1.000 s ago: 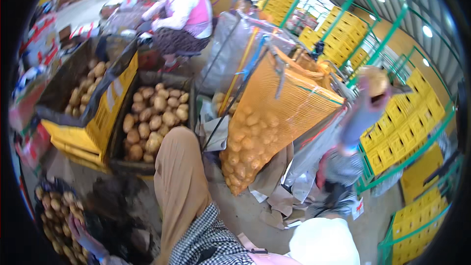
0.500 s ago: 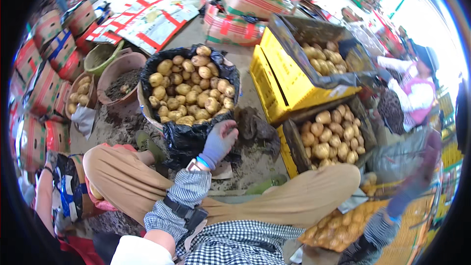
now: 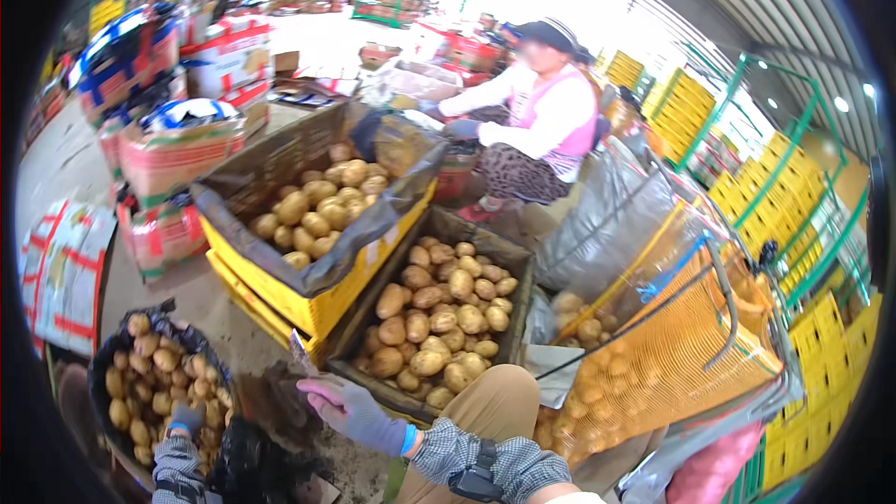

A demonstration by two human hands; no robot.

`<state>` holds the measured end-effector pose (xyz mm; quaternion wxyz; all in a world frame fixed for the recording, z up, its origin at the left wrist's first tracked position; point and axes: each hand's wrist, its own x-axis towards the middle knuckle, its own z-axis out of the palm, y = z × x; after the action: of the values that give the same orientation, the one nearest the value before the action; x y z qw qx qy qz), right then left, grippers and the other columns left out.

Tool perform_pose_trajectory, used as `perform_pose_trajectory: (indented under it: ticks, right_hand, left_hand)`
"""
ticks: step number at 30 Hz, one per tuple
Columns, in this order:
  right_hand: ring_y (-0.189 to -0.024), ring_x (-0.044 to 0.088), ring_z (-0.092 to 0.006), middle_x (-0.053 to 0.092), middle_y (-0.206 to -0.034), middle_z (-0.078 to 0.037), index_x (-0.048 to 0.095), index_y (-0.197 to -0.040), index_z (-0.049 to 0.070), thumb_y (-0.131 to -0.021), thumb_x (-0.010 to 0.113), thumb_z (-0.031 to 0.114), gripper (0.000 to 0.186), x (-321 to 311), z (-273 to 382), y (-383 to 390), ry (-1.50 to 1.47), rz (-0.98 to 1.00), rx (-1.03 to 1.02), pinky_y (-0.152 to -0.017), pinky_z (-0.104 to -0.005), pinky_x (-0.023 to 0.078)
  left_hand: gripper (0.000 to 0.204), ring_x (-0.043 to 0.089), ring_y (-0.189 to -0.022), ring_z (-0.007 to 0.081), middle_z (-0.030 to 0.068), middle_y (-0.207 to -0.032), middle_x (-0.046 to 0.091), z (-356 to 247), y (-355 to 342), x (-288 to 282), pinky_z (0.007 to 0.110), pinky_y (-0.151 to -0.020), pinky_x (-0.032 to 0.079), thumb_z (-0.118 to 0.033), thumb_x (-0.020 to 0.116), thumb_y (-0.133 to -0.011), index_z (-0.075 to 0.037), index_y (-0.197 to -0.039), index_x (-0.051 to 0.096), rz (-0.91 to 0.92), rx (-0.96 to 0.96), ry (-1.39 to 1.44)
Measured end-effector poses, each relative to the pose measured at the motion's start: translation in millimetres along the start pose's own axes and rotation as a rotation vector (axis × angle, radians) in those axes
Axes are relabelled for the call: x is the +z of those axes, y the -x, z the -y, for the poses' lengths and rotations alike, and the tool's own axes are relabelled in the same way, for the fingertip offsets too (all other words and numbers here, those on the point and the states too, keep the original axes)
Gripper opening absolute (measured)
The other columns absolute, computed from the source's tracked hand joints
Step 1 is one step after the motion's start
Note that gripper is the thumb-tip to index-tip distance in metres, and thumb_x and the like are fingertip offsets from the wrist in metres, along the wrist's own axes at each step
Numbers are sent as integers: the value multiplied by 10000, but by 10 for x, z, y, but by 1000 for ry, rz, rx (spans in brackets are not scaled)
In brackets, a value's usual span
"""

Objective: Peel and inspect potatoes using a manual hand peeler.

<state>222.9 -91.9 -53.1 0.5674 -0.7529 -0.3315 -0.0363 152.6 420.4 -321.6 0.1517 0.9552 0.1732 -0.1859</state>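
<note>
My left hand [image 3: 186, 418], in a grey-purple glove, reaches down among the potatoes [image 3: 163, 378] in a round basket lined with black plastic [image 3: 97, 375]. Its fingertips are hidden, so I cannot tell whether it grips a potato. My right hand [image 3: 359, 413], gloved with pinkish finger parts, hovers before a dark-lined crate [image 3: 523, 294] of potatoes. A thin, pale pointed thing [image 3: 301, 353] rises at its fingertips, too blurred to name; the fingers look closed about its lower end. Beyond stands a yellow crate [image 3: 322, 313] with a dark liner, partly filled with potatoes [image 3: 327, 205].
A person in a pink vest [image 3: 567, 117] sits beyond the crates. An orange mesh sack [image 3: 667, 355] of potatoes lies at my right, beside a metal frame [image 3: 726, 303]. Taped cartons [image 3: 177, 154] stand at the back left. Yellow crates [image 3: 775, 187] are stacked at the far right.
The view has swung to the right. My left hand has moved from the basket's near rim into its potatoes. My right hand has come from the right side to in front of the crates.
</note>
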Motion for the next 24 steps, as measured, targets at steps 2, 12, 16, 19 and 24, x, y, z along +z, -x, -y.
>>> perform_pose_trajectory:
  ticks: [2,12,16,19,24]
  right_hand:
    - [-917,621,-241,636,-1043,-116,599,-1186,47,-933,557,141,273,-304,-178,150,21,-38,248,-788,-299,486]
    - [-1113,553,-246,595,-1178,-126,590,-1158,33,-905,531,52,260,-173,-251,245,-191,44,159,-926,-327,435]
    - [-1118,584,-240,595,-1217,-131,591,-1175,50,-952,530,88,235,-188,-90,85,-7,-67,32,-1008,-337,413]
    - [-840,621,-171,641,-908,-91,338,-1433,-13,-948,545,107,541,-379,-133,170,-498,-196,417,-931,-316,466]
    - [-856,595,-131,637,-934,-92,374,-1419,-6,-973,459,62,459,-69,-51,271,-636,10,467,-813,-232,467]
  left_hand:
    - [611,613,-1011,399,261,-1055,630,-1209,-282,-155,413,-872,498,-262,705,-755,3,-1250,462,226,292,-148]
    - [410,597,-708,155,42,-865,613,-1291,349,-314,276,-571,499,-275,747,-803,-104,-1107,530,-33,12,1382]
    - [453,595,-912,132,15,-1096,610,-1992,1015,-1022,294,-726,505,-401,625,-888,-141,-1248,535,-98,327,1336]
    - [419,591,-812,179,30,-1048,637,-3078,1150,-1232,289,-600,452,-433,567,-908,-126,-1192,560,345,252,1992]
    - [485,570,-680,163,81,-920,651,-3361,1845,-1051,265,-551,442,-526,443,-956,-97,-1127,589,305,86,2022]
